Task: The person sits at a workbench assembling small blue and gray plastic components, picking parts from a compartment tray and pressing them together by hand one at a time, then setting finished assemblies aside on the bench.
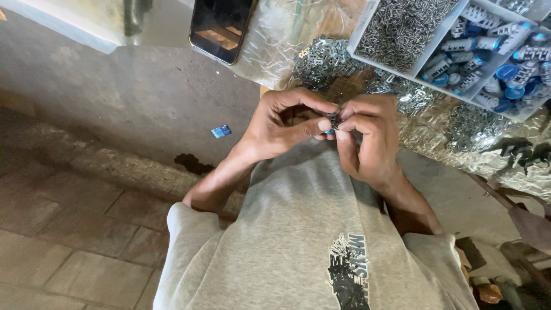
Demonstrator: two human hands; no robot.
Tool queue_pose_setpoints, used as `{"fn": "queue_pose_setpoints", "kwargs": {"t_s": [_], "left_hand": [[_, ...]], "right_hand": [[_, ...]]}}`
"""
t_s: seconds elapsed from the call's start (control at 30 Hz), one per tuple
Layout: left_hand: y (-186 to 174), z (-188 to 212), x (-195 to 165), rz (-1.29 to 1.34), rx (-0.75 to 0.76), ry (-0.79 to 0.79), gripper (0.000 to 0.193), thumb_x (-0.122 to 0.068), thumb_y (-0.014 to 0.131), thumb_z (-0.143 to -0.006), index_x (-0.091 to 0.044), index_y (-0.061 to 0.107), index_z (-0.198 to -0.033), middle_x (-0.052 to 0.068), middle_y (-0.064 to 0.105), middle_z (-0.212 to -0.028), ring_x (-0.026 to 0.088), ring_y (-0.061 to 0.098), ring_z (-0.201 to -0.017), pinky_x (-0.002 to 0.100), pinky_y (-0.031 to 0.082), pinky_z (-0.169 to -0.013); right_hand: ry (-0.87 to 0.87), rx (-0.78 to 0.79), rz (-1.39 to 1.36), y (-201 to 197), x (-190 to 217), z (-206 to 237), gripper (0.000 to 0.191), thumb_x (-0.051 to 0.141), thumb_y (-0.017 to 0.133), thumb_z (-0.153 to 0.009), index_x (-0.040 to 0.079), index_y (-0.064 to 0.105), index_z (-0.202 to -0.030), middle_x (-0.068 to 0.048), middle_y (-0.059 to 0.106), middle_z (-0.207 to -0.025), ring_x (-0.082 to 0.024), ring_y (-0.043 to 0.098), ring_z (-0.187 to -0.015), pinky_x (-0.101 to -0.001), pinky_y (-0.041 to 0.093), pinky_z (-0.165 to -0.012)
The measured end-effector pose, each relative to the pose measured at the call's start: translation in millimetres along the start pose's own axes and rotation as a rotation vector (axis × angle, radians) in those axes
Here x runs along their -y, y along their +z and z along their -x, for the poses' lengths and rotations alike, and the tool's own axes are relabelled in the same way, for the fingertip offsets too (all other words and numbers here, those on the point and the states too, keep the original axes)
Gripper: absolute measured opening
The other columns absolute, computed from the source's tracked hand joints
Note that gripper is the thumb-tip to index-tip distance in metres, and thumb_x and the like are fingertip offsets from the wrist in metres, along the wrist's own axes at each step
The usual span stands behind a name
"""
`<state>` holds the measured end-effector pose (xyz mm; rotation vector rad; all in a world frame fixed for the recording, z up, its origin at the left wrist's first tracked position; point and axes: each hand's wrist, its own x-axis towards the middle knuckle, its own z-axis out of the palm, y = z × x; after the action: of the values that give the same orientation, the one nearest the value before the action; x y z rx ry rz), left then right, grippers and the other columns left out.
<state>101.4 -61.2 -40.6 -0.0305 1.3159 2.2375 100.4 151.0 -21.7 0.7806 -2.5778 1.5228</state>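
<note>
Together, the left hand (pixel 284 123) and right hand (pixel 367 135) pinch a small dark metal clip (pixel 333 120) between their fingertips, near the white divided tray (pixel 414 73) of metal parts.

Left hand (pixel 287 121), right hand (pixel 367 135) pinching small metal clip (pixel 333 120), divided tray (pixel 425 54)
</note>
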Motion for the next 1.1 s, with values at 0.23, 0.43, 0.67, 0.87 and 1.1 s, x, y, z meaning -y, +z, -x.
{"fn": "queue_pose_setpoints", "kwargs": {"t_s": [0.23,0.43,0.67,0.87,1.1], "left_hand": [[0,-4,3,-0.045,0.015,0.069,0.031,-0.004,0.081,-0.094,-0.001,0.071,-0.123,0.012,0.073,-0.118,0.016,0.075,-0.102,0.027,0.067,-0.090],[0,-1,1,-0.058,0.020,0.040,0.029,-0.006,0.083,-0.092,0.000,0.073,-0.119,0.012,0.074,-0.112,0.014,0.076,-0.095,0.026,0.067,-0.083],[-4,-1,-2,-0.105,0.062,0.111,0.027,-0.005,0.084,-0.094,0.001,0.072,-0.118,0.013,0.075,-0.108,0.014,0.075,-0.093,0.024,0.065,-0.082],[-15,5,-11,-0.054,-0.065,0.029,0.026,0.001,0.081,-0.095,0.003,0.070,-0.118,0.014,0.075,-0.109,0.015,0.075,-0.090,0.025,0.064,-0.079],[-17,0,-6,0.091,-0.037,0.093,0.024,-0.001,0.078,-0.099,0.002,0.069,-0.121,0.014,0.075,-0.111,0.016,0.076,-0.090,0.027,0.067,-0.080]], "right_hand": [[-0.047,0.002,0.043,-2,3,-1,0.020,-0.007,0.065,-0.098,0.001,0.050,-0.109,-0.017,0.058,-0.114,-0.030,0.059,-0.101,-0.0432,0.050,-0.085],[-0.052,-0.031,0.010,4,4,0,0.018,-0.001,0.065,-0.099,0.002,0.050,-0.107,-0.016,0.058,-0.110,-0.030,0.060,-0.098,-0.0452,0.049,-0.084],[-0.031,-0.078,0.021,3,-9,18,0.010,0.006,0.069,-0.101,0.003,0.060,-0.104,-0.012,0.060,-0.107,-0.027,0.060,-0.096,-0.0444,0.046,-0.089],[-0.050,-0.041,0.637,3,-27,37,0.018,0.027,0.079,-0.099,0.017,0.080,-0.113,0.002,0.059,-0.101,-0.022,0.049,-0.097,-0.0477,0.031,-0.097],[-0.198,0.067,0.749,4,-21,35,0.019,0.030,0.084,-0.097,0.018,0.082,-0.112,0.008,0.066,-0.111,-0.017,0.052,-0.106,-0.0466,0.027,-0.101]]}}
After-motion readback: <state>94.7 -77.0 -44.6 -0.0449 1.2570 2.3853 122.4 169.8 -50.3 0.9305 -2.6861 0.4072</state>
